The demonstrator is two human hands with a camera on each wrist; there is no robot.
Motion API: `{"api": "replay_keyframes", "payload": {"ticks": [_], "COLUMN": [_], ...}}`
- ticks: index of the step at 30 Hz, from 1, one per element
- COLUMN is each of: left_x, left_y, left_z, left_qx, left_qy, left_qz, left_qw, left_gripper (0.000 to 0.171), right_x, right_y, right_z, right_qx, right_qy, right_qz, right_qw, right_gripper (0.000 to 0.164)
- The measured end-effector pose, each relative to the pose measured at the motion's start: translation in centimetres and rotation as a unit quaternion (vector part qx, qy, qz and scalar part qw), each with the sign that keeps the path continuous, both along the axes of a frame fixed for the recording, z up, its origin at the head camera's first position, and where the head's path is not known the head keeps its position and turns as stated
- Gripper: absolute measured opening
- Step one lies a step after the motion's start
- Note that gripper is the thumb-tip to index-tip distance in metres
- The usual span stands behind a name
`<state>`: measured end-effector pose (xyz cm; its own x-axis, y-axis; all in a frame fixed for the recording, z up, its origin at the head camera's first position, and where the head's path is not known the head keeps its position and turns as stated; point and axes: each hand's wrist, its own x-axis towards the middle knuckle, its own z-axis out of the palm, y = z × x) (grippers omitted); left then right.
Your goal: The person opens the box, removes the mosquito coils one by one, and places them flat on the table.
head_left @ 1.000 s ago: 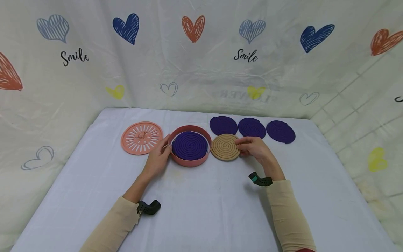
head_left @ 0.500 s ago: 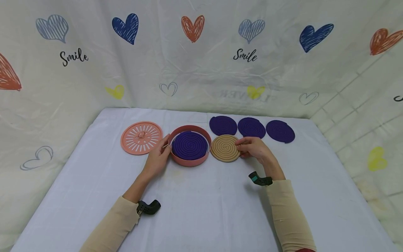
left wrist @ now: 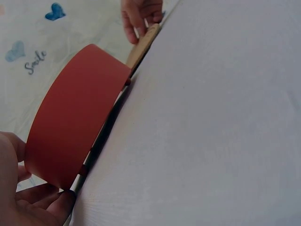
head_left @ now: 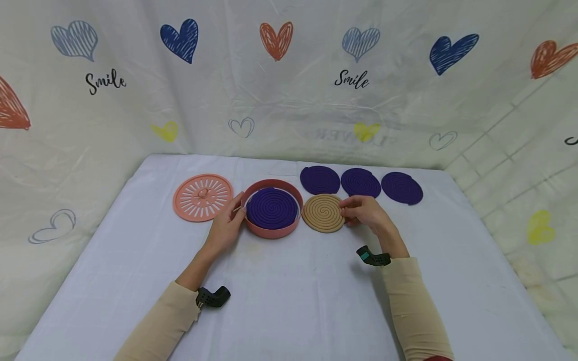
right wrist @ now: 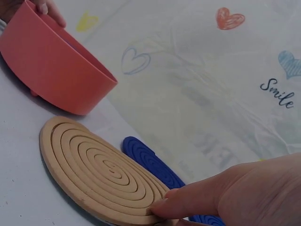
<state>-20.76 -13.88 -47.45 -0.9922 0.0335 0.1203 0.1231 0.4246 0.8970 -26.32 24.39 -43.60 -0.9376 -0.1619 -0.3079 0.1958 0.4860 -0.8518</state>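
Note:
My left hand [head_left: 226,228] grips the left side of a round coral mosquito coil holder [head_left: 271,233]. A dark purple-blue mosquito coil [head_left: 272,208] lies inside it. My right hand [head_left: 368,215] pinches the right edge of a tan mosquito coil [head_left: 322,213] just right of the holder. In the right wrist view, the thumb lies on top of the tan coil [right wrist: 110,165], and the fingers under it are mostly hidden. The left wrist view shows the holder's red wall [left wrist: 77,113] on low feet, with the left hand's fingers [left wrist: 51,202] at its lower edge.
A coral slotted lid [head_left: 203,197] lies left of the holder. Along the back right are three more purple-blue coils [head_left: 319,179], in a row beyond the tan one. White cloth [head_left: 280,301] covers the table, and a printed curtain [head_left: 289,90] hangs right behind it.
The tan coil has shifted very slightly toward me, with the right hand still pinching its edge. The left hand and the holder have stayed in place.

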Motion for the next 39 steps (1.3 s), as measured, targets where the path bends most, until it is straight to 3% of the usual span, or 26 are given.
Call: {"api": "replay_keyframes", "payload": {"ticks": [21, 39], "left_x": [-0.13, 0.04], "left_y": [-0.05, 0.01], "left_z": [-0.15, -0.05], "left_qx": [0.007, 0.01], "left_qy": [0.0, -0.001], "left_qz": [-0.001, 0.0], "left_qw": [1.0, 0.9999], "left_gripper": [0.053, 0.053], "right_x": [0.36, 0.56], "right_y": [-0.12, -0.17], "right_z": [0.49, 0.76], "right_qx": [0.093, 0.096], "right_qy": [0.061, 0.066], "right_qz": [-0.032, -0.038], "right_qw": [0.993, 0.993], "right_gripper": [0.028, 0.029]}}
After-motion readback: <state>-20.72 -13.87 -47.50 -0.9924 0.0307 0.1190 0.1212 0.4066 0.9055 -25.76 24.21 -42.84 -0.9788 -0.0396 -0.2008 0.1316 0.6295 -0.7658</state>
